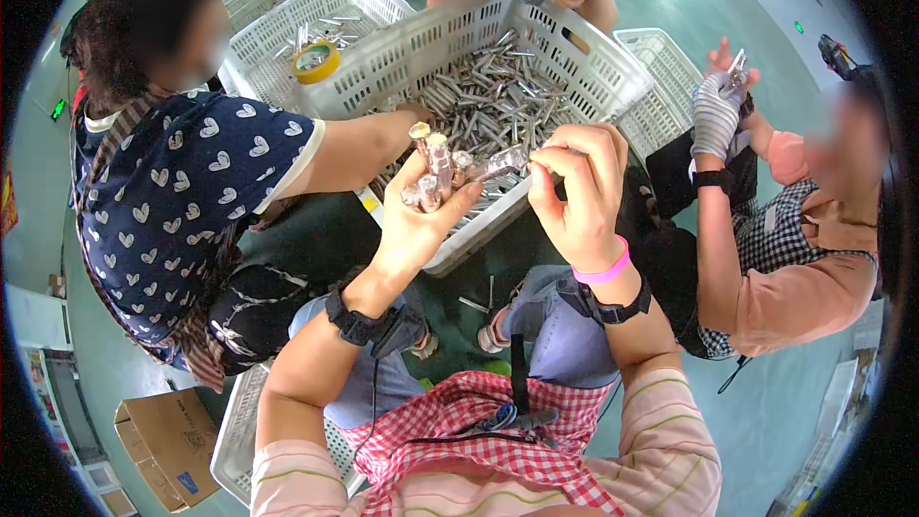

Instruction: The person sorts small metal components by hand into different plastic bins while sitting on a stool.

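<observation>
My left hand (428,213) is raised over the near side of a big white basket, its fingers closed round several small silvery tubes (439,163) with pale round ends. One more silvery tube (503,164) slants out from this bunch to the right. At its far end the thumb and index finger of my right hand (586,193) are pinched together; the contact is small in view. Below both hands, a heap of loose silvery tubes (479,101) fills the white basket (598,67).
A person at left reaches into the basket. Another at right, in striped gloves (713,120), handles a silvery piece; a third sits at the far side. Yellow tape (316,62) rests on the basket's left rim. A cardboard box (170,450) stands at lower left.
</observation>
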A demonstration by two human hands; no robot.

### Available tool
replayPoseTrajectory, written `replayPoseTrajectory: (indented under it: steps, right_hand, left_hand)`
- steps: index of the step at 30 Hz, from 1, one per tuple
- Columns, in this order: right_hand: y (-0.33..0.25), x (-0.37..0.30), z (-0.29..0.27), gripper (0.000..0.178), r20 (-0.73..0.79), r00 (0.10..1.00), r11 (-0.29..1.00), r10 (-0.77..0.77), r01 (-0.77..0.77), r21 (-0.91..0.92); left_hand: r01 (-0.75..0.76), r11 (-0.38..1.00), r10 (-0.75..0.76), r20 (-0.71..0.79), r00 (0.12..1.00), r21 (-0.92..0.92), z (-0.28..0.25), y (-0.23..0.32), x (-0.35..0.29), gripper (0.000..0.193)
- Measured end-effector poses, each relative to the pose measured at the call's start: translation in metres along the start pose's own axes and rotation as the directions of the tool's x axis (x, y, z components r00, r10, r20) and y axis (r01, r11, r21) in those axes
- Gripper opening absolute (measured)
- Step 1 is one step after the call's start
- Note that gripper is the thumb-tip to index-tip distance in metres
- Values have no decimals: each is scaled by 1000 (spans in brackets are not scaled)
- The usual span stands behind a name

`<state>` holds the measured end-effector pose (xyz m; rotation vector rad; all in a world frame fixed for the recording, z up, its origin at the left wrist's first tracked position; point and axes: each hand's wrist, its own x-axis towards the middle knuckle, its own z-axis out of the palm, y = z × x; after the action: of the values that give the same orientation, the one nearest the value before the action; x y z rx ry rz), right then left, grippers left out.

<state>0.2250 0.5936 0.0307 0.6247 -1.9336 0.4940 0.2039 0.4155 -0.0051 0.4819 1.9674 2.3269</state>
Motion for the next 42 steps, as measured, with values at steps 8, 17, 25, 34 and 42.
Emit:
replayPoseTrajectory:
  steps: [8,17,25,34,42]
  right_hand:
    - [-5,-8,1,6,386,753,324,532,-603,729]
    - [51,-12,-50,12,798,581,763,159,-586,274]
    - [25,-17,-20,16,485,841,874,239,-404,269]
    - [-1,-11,-19,18,221,971,971,91,-136,197]
    - [-1,-9,-23,20,231,969,985,83,-116,132]
  left_hand:
    - [78,994,-75,46,996,-75,-2,-7,0,24]
    - [89,978,-81,46,996,-189,-16,-13,4,23]
    - [-2,997,-1,31,1000,78,-13,-19,3,23]
    - [-104,978,95,59,994,180,-8,-25,0,21]
    - [-215,938,210,48,977,271,-14,-30,0,22]
